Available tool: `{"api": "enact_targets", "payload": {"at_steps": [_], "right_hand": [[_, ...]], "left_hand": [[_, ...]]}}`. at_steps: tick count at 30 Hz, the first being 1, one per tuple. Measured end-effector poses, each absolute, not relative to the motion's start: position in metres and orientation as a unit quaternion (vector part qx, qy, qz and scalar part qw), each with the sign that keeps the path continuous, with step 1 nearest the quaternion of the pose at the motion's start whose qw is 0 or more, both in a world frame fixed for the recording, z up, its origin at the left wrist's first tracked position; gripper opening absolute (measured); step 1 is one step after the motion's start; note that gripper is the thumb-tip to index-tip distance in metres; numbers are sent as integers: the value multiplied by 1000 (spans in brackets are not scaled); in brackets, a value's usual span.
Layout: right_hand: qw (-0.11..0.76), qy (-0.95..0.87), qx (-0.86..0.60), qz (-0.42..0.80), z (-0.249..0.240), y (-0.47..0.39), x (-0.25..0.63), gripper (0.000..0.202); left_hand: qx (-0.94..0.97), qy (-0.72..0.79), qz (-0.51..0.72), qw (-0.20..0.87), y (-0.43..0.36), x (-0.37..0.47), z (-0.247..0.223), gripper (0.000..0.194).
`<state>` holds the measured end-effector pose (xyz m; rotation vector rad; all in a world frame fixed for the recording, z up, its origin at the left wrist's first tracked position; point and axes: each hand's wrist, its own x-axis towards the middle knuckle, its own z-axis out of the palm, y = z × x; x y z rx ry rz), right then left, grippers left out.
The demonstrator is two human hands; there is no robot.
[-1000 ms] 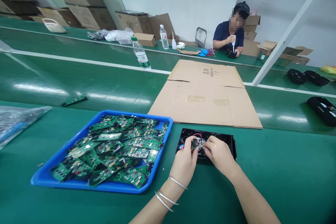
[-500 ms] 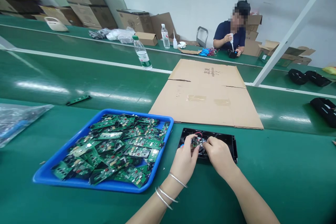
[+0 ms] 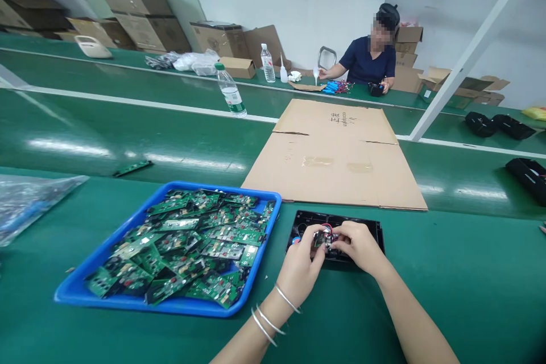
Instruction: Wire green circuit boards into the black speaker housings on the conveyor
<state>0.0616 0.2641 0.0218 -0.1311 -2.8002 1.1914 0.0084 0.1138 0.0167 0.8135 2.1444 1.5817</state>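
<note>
My left hand (image 3: 302,253) pinches a small green circuit board (image 3: 321,238) between thumb and fingers, tilted above an open black plastic casing (image 3: 307,219). Close against it, my right hand (image 3: 357,245) has its fingertips closed at the board's right side, on thin red wires (image 3: 327,227); the exact contact is hidden by the fingers. The casing lies flat on the green bench under both hands. A bit of blue and red shows beside my left fingers, too small to name.
Left of the casing stands a blue tray (image 3: 255,287) heaped with circuit boards. A flattened cardboard sheet (image 3: 341,182) lies beyond, with a water bottle (image 3: 231,94) nearby. Across the bench a co-worker (image 3: 369,62) sits holding a white squeeze bottle (image 3: 316,74) and a black part.
My right fingers have shifted slightly around the board's right side, and the board is turned a little. Across the bench, the co-worker has moved the squeeze bottle away from the black part, toward the left.
</note>
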Motion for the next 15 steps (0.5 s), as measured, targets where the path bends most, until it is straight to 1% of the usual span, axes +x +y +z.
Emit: {"api": "enact_targets", "payload": {"at_steps": [2, 6, 11, 12, 13, 14, 15], "right_hand": [[54, -910, -43, 410, 21, 265, 61, 21], [68, -910, -36, 407, 19, 263, 59, 21], [42, -918, -44, 392, 26, 265, 60, 18], [38, -925, -38, 377, 29, 266, 63, 21], [38, -935, -32, 352, 31, 268, 66, 31], [38, -947, -29, 317, 33, 270, 69, 50], [34, -960, -31, 278, 34, 272, 71, 73]], "left_hand": [[279, 751, 572, 180, 115, 9, 15, 23], [268, 738, 585, 202, 117, 9, 14, 22], [241, 725, 605, 225, 118, 10, 19, 22], [231, 723, 610, 228, 118, 9, 22, 23], [221, 724, 612, 229, 118, 8, 24, 25], [212, 727, 611, 230, 117, 6, 25, 27], [205, 730, 609, 231, 117, 4, 27, 28]]}}
